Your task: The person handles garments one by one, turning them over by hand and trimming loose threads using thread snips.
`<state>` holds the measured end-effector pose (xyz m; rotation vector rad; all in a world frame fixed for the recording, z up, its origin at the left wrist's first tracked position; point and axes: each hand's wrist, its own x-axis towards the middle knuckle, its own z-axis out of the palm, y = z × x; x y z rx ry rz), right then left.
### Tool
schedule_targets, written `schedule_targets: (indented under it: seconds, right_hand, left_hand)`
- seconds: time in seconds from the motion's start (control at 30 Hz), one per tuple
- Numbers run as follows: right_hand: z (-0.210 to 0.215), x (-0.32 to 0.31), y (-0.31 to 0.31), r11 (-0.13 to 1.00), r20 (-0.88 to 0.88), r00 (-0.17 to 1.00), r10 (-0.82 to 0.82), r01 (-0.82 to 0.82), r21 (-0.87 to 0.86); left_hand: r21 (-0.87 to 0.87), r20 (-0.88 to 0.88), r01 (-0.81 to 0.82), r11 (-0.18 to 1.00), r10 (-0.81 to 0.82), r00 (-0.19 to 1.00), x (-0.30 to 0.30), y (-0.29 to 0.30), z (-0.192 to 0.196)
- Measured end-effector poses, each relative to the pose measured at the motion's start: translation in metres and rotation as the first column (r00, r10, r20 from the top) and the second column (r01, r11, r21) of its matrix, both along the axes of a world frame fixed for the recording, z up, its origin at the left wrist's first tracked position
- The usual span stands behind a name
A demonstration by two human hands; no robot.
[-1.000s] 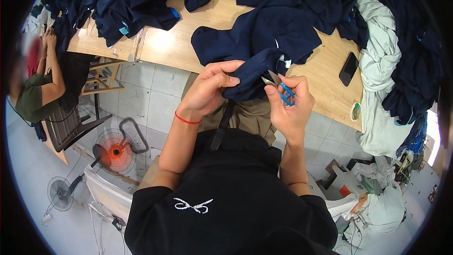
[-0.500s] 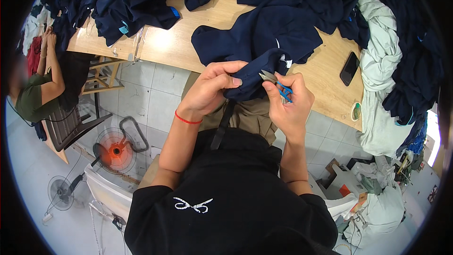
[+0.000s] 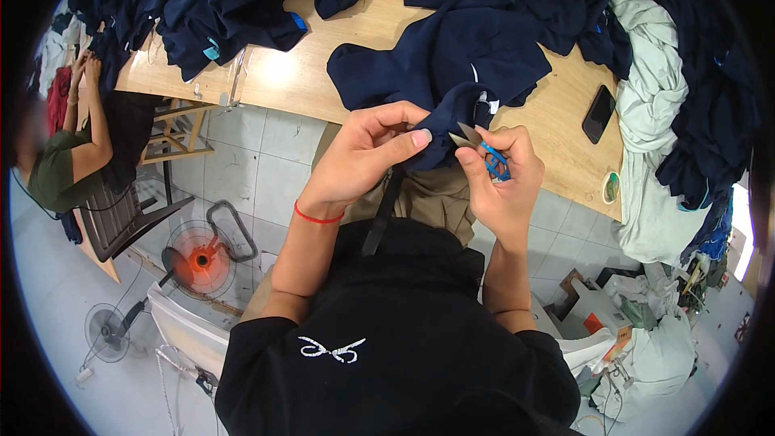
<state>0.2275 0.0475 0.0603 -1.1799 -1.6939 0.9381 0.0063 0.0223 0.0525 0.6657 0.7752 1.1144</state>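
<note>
A navy garment point(image 3: 440, 64) hangs off the front edge of the wooden table point(image 3: 303, 85). My left hand point(image 3: 367, 153) pinches a fold of its lower edge between thumb and fingers. My right hand point(image 3: 500, 182) grips small blue-handled thread snips point(image 3: 478, 145), their metal blades pointing left and touching the fold just beside my left thumb. A red string bracelet circles my left wrist.
Heaps of navy clothes point(image 3: 210, 0) cover the back of the table, and pale green fabric point(image 3: 654, 113) drapes over its right end. A black phone point(image 3: 598, 113) and a tape roll point(image 3: 611, 187) lie at the right. Another person point(image 3: 69, 153) sits at the left; an orange fan point(image 3: 198, 257) stands on the floor.
My hands have stayed together at the garment's edge. The snips have shifted slightly closer to my left thumb, and the fold is drawn a little tighter.
</note>
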Motion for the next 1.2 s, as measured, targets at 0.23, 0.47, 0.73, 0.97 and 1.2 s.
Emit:
schedule_targets:
  seconds: [0.23,0.47,0.73,0.97,1.2]
  right_hand:
    - [0.002,0.004,-0.004,0.991,-0.153,0.985,-0.076,0.058,-0.119]
    - [0.016,-0.011,0.006,0.988,-0.123,0.992,-0.039,0.056,0.143]
    - [0.006,-0.011,-0.003,0.995,-0.131,0.991,-0.002,0.015,0.099]
    - [0.0,0.003,-0.007,0.974,-0.432,0.901,-0.036,-0.065,-0.216]
    - [-0.002,0.003,-0.007,0.997,-0.088,0.995,0.055,-0.06,-0.052]
  left_hand:
    - [-0.102,0.11,-0.142,0.985,0.152,0.982,0.005,-0.002,0.014]
    - [-0.109,-0.003,-0.179,0.978,0.179,0.984,0.012,-0.009,0.011]
    - [-0.095,-0.061,-0.14,0.986,0.134,0.989,0.021,-0.015,0.007]
    - [-0.158,0.091,-0.167,0.973,0.183,0.979,0.017,-0.011,0.0]
    - [-0.155,0.045,-0.188,0.97,0.197,0.979,0.016,-0.007,0.006]
